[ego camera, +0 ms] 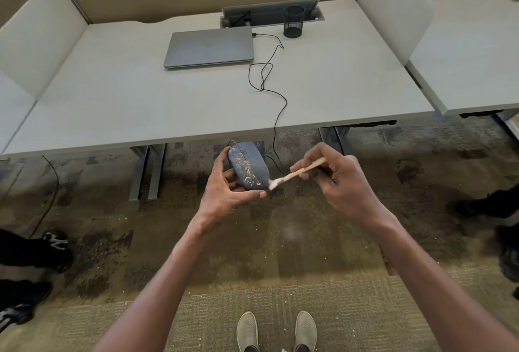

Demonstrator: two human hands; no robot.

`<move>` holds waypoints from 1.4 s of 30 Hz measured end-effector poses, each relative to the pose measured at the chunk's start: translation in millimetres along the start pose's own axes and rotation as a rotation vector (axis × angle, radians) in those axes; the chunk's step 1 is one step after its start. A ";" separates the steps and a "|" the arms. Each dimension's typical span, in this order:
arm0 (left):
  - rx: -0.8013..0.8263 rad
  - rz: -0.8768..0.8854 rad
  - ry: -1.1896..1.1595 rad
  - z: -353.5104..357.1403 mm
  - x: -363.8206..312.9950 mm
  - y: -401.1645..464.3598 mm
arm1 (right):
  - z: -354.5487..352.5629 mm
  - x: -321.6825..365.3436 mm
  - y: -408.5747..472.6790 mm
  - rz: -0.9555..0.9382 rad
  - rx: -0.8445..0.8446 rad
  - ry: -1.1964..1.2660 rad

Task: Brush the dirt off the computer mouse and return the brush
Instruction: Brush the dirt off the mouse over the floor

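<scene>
A dark blue-grey wired computer mouse (248, 166), speckled with yellowish dirt, is held in the air in front of the desk edge. My left hand (227, 191) cups it from below and the left side. My right hand (339, 180) grips a small brush (297, 173) with a pale wooden handle. Its light bristles touch the mouse's near right end. The mouse's black cable (276, 115) runs up over the desk edge to a closed grey laptop (209, 48).
A black mesh pen cup (293, 21) stands at the back of the pale desk (112, 104), beside a cable hatch (269, 13). White dividers flank the desk. Other people's dark shoes (53, 242) stand on the carpet at left and right. My own shoes (276, 332) are below.
</scene>
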State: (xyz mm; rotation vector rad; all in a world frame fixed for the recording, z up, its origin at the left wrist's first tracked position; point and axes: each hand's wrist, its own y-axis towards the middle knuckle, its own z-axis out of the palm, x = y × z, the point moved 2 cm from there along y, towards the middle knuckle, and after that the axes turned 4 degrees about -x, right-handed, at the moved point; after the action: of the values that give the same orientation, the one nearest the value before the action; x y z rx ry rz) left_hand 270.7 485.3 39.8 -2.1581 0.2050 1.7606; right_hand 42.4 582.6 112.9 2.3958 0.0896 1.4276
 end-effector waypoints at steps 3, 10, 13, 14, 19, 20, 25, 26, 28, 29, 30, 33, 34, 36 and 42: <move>-0.002 0.008 0.013 -1.1 -1.8 -0.7 | -4.8 -2.0 -3.3 0.014 0.012 0.000; 0.026 -0.003 0.032 2.5 -4.5 -4.9 | -4.0 4.9 12.2 0.017 -0.055 0.091; 0.059 -0.014 0.045 2.0 -2.8 -8.0 | -3.1 6.6 16.6 0.038 -0.113 0.065; 0.069 -0.021 0.043 2.2 -1.7 -9.2 | -3.1 7.0 17.3 0.036 -0.142 0.043; 0.088 -0.021 0.029 2.6 -0.8 -13.1 | -3.6 16.6 18.4 0.015 -0.162 -0.037; 0.090 -0.017 0.027 2.4 -1.3 -13.2 | -3.2 19.3 18.4 0.012 -0.121 -0.038; 0.098 -0.009 0.034 4.0 -2.7 -12.2 | 0.8 30.8 21.4 0.000 0.050 -0.106; 0.103 -0.010 0.037 4.5 -2.7 -12.0 | 1.8 32.1 22.8 -0.007 0.061 -0.124; 0.116 -0.019 0.042 5.1 -2.1 -12.1 | 4.1 34.4 26.6 -0.017 0.069 -0.149; 0.124 -0.025 0.043 5.1 -1.3 -12.2 | 5.3 35.4 29.0 -0.021 0.070 -0.158; 0.133 -0.030 0.045 5.0 -0.4 -12.3 | 6.7 36.1 32.0 -0.025 0.068 -0.164; 0.168 -0.039 0.050 5.7 2.7 -14.3 | 9.3 36.4 43.1 -0.031 0.048 -0.172; 0.181 -0.040 0.048 6.3 3.7 -15.3 | 9.8 35.8 47.3 -0.035 0.042 -0.176; 0.205 -0.035 0.044 8.1 5.3 -18.2 | 11.0 33.6 55.3 -0.047 0.032 -0.198; 0.239 -0.027 0.000 8.6 7.1 -22.3 | 13.2 23.3 71.4 -0.003 -0.020 -0.242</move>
State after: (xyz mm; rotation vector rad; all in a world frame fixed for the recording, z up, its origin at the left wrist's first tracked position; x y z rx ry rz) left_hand 271.6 509.7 35.4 -1.9816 0.3652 1.6304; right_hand 56.4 517.6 150.1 2.5292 0.0180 1.1210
